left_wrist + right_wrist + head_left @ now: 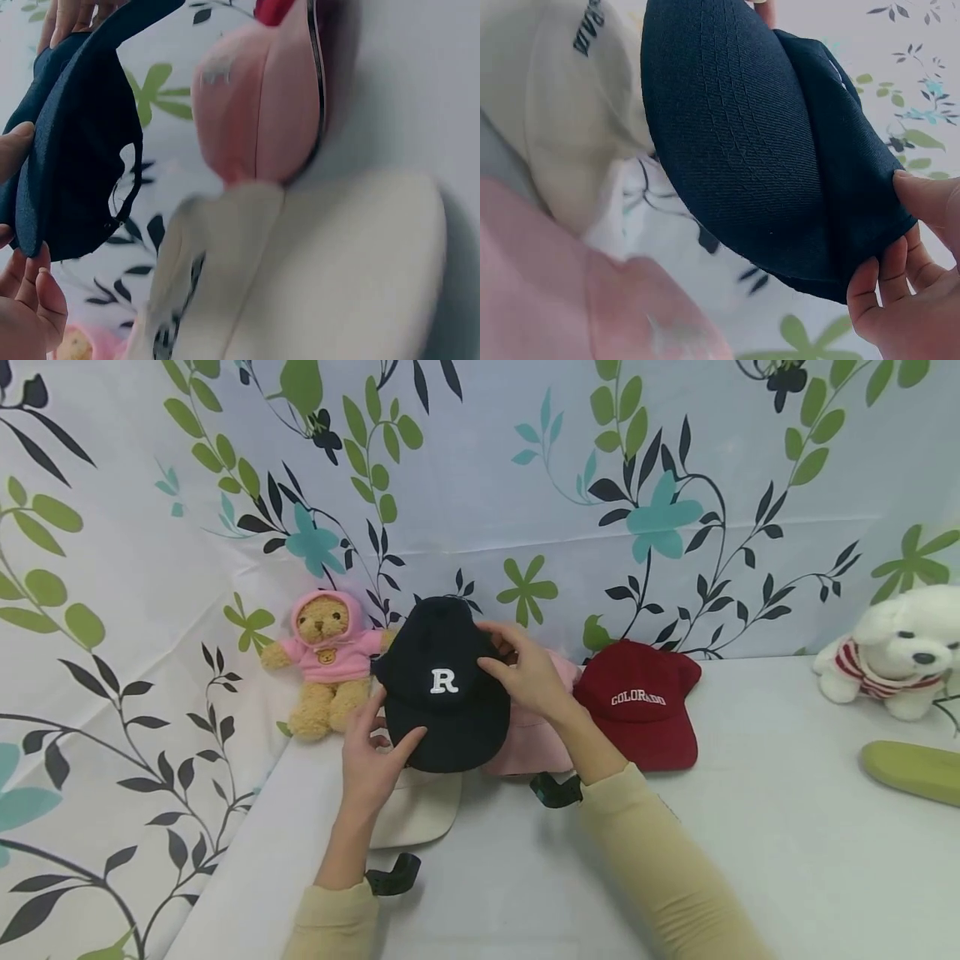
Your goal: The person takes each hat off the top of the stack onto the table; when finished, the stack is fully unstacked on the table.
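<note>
Both hands hold a dark navy baseball cap (pixel 450 718) with a white letter R, raised above the other caps. My left hand (pixel 369 756) pinches its brim side, the thumb on the front. On the other side my right hand (pixel 528 672) grips the crown, thumb on the front and fingers behind, as the right wrist view also shows. Below and behind it lie a cream cap (pixel 420 814), mostly hidden in the head view, and a pink cap (pixel 536 747). A dark red cap (pixel 637 702) lettered COLORADO sits to the right of the pink one.
A teddy bear (pixel 327 664) in a pink hoodie sits at the back left. At the right are a white plush dog (pixel 892 652) and a green flat object (pixel 915 770). Patterned cloth (pixel 465 468) hangs behind the white table (pixel 750 860).
</note>
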`<state>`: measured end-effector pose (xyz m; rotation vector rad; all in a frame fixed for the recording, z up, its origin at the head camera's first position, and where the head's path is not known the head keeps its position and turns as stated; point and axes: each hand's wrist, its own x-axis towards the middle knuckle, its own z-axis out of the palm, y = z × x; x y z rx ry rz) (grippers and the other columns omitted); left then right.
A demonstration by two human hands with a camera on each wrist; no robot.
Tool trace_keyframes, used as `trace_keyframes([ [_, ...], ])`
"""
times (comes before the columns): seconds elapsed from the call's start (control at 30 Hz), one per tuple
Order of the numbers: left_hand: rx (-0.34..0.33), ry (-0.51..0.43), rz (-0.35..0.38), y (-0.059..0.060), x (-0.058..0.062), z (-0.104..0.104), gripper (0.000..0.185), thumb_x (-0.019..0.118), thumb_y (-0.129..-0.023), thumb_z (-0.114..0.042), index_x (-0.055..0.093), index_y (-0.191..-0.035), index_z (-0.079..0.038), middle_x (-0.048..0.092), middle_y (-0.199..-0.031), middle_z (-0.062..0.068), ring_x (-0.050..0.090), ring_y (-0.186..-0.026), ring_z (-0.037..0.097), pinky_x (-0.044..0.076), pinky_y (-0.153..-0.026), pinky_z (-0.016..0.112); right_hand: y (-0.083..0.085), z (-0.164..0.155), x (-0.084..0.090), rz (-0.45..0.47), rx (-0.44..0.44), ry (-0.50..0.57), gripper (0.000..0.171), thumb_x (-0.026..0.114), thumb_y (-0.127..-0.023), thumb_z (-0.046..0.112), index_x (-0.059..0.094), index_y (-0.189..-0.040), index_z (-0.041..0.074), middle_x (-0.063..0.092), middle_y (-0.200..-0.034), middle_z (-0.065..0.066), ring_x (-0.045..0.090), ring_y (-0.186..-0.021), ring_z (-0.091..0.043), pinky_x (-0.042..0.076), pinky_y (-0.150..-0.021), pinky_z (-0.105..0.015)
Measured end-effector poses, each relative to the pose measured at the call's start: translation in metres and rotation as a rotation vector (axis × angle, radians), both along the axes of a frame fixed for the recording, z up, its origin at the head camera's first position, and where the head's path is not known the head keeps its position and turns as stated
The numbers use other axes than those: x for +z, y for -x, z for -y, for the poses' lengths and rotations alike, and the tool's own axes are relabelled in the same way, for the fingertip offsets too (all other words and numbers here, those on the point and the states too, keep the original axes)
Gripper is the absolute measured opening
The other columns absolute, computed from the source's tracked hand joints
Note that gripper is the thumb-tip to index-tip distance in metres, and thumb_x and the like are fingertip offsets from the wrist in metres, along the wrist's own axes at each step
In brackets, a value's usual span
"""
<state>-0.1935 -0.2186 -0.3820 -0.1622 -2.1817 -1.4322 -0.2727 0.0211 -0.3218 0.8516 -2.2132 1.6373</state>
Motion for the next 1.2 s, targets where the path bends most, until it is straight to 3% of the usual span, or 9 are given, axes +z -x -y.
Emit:
trace_keyframes([
  [0.17,-0.052,-0.023,-0.033,0.011,0.002,-0.025,0.074,0.085,-0.084,-0.012,0.05,-0.149,-0.01,0.05,-0.137,0.011,0.047,-0.101,0.018,0.043,-0.076,0.022,0.0,-0.028,0.008,0.005,0.002,-0.001,0.047,0.065,-0.096,0.0,0.053,-0.142,-0.001,0.05,-0.112,-0.018,0.046,-0.1,-0.03,0.043,-0.089,-0.038],
  [0.47,-0.155,-0.024,-0.073,0.027,0.001,-0.078,0.075,0.085,-0.083,-0.012,0.049,-0.149,-0.005,0.048,-0.137,0.015,0.048,-0.1,0.026,0.044,-0.074,0.028,0.0,-0.088,0.015,0.019,-0.114,-0.041,0.046,0.066,-0.096,0.002,0.055,-0.142,0.003,0.053,-0.113,-0.018,0.049,-0.101,-0.028,0.044,-0.093,-0.041],
  [0.67,-0.216,-0.002,-0.036,0.034,0.002,-0.109,0.077,0.084,-0.085,-0.016,0.046,-0.151,-0.006,0.046,-0.139,0.013,0.049,-0.1,0.024,0.045,-0.077,0.029,-0.003,-0.123,0.017,0.041,-0.192,-0.098,0.048,0.066,-0.098,0.007,0.053,-0.145,0.006,0.053,-0.117,-0.018,0.048,-0.104,-0.025,0.043,-0.094,-0.036],
  [0.97,-0.328,-0.003,-0.124,0.046,-0.009,-0.151,0.077,0.083,-0.085,-0.01,0.043,-0.15,0.001,0.047,-0.135,0.016,0.05,-0.098,0.024,0.047,-0.071,0.024,-0.008,-0.167,0.018,0.042,-0.262,-0.158,0.048,0.065,-0.098,0.007,0.053,-0.144,0.004,0.054,-0.115,-0.018,0.046,-0.099,-0.022,0.042,-0.087,-0.023],
  [1.2,-0.393,0.027,-0.085,0.05,-0.007,-0.19,0.08,0.081,-0.087,-0.016,0.039,-0.154,-0.001,0.041,-0.142,0.015,0.049,-0.101,0.022,0.05,-0.078,0.025,-0.012,-0.209,0.016,0.053,-0.345,-0.173,0.047,0.065,-0.099,0.009,0.053,-0.144,0.004,0.053,-0.116,-0.015,0.044,-0.1,-0.017,0.041,-0.087,-0.015],
])
